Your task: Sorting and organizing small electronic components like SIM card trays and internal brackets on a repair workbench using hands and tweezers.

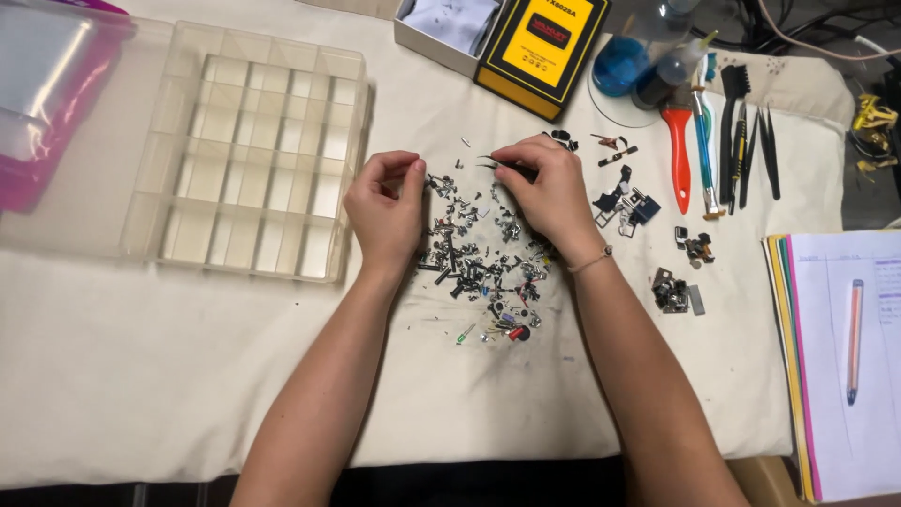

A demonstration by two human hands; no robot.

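A scattered heap of small metal and electronic parts (479,258) lies on the cream cloth (169,376) between my hands. My right hand (549,192) grips thin dark tweezers (497,163), their tip pointing left over the top of the heap. My left hand (387,208) rests at the heap's left edge, fingers curled with thumb and forefinger pinched together; I cannot tell if a tiny part is between them. A clear plastic compartment box (246,150), its cells empty, sits just left of my left hand.
Far right lie an orange-handled brush (679,155), a dark brush, and several tweezers (762,150). Small part clusters (674,293) sit right of my forearm. A yellow-and-black box (540,49), blue bottles (624,61), a pink-edged bag (42,103) and a notebook with a pen (849,357) surround the area.
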